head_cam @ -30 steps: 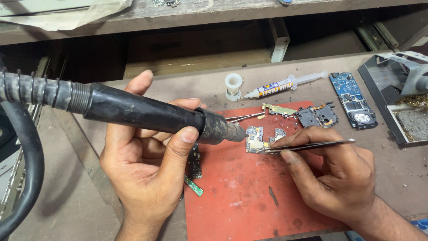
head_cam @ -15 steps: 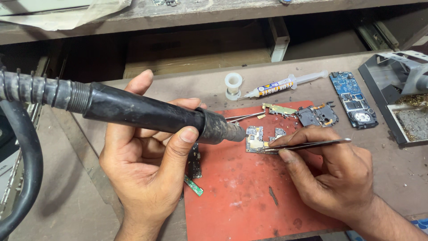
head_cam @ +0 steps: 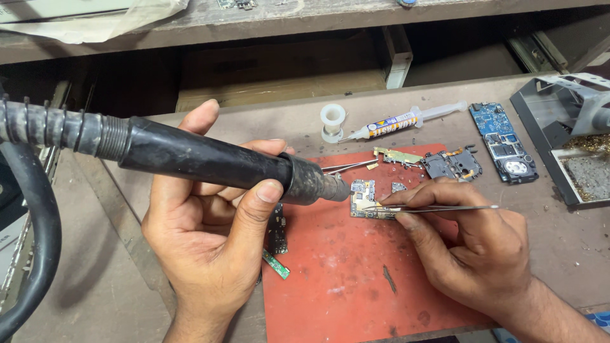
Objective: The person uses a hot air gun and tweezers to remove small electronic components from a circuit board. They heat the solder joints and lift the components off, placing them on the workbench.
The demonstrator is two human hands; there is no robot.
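Note:
My left hand (head_cam: 210, 228) grips a black hot-air wand (head_cam: 210, 159) with a ribbed hose, its nozzle aimed at a small circuit board (head_cam: 363, 198) on a red work mat (head_cam: 343, 286). My right hand (head_cam: 473, 244) pinches thin metal tweezers (head_cam: 432, 208), their tips touching the board's lower right edge. The wand's nozzle end sits just left of the board.
A flux syringe (head_cam: 403, 119) and a white solder spool (head_cam: 333, 121) lie behind the mat. A blue phone board (head_cam: 502, 140), a dark metal frame part (head_cam: 452, 164), and a second pair of tweezers (head_cam: 346, 167) lie nearby. A grey stand (head_cam: 565, 127) is at right. A thick black hose (head_cam: 32, 241) hangs at left.
The tweezers' tips have shifted slightly left along the board's edge. The wand and my left hand stay nearly still.

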